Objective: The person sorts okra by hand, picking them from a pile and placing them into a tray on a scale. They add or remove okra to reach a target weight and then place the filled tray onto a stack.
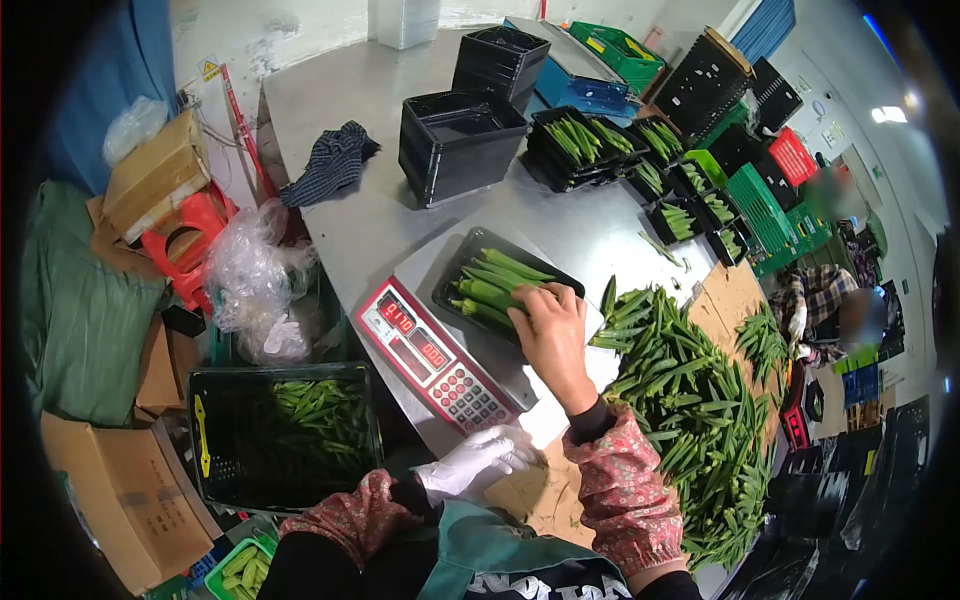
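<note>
White-gloved, the left hand (pixel 478 464) hangs near the scale (pixel 435 360) with fingers loosely spread and nothing visible in them; beyond, the bare right hand (pixel 555 325) rests its fingers on okra pods (pixel 498 275) in a black tray (pixel 464 250) on the scale, whether pinching one I cannot tell. Settling the pods seems the step in hand, and the next move calls for light fingertips. Their long axes follow the tray's long side, stem ends left, slanting nearer rightward.

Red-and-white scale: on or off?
On: red digits glow on the display panel of the scale, beside the black tray of okra.
</note>
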`<move>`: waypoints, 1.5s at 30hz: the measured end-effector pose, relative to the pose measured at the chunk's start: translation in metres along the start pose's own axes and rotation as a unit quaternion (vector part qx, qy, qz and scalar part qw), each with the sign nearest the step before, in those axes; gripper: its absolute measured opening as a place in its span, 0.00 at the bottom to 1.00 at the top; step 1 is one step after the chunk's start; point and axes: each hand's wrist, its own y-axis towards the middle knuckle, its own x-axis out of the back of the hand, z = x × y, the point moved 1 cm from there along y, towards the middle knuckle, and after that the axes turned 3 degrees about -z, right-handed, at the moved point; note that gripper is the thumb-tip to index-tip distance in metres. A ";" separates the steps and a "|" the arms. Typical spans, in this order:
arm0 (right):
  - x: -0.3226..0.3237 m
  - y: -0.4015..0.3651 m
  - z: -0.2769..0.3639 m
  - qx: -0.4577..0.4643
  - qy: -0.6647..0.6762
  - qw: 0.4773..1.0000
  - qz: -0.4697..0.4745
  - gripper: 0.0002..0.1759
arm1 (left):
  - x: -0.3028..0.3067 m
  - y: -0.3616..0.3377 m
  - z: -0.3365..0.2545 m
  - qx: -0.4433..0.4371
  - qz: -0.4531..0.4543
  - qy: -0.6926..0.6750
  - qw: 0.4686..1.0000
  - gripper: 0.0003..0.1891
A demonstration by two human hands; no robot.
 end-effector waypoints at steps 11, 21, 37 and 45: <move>0.075 -0.107 -0.082 -0.329 0.128 0.932 -0.078 0.09 | 0.029 -0.026 -0.075 -0.120 -0.149 0.043 0.981 0.16; 0.077 -0.174 -0.101 -0.471 0.328 0.813 -0.097 0.14 | 0.065 -0.027 -0.180 -0.374 -0.335 0.010 0.865 0.12; 0.064 -0.133 -0.098 -0.494 0.348 0.794 -0.067 0.15 | 0.059 0.020 -0.198 -0.492 -0.430 0.479 0.586 0.04; 0.046 -0.080 -0.096 -0.468 0.346 0.813 -0.024 0.16 | 0.112 0.022 -0.215 -0.432 -0.465 0.272 0.723 0.11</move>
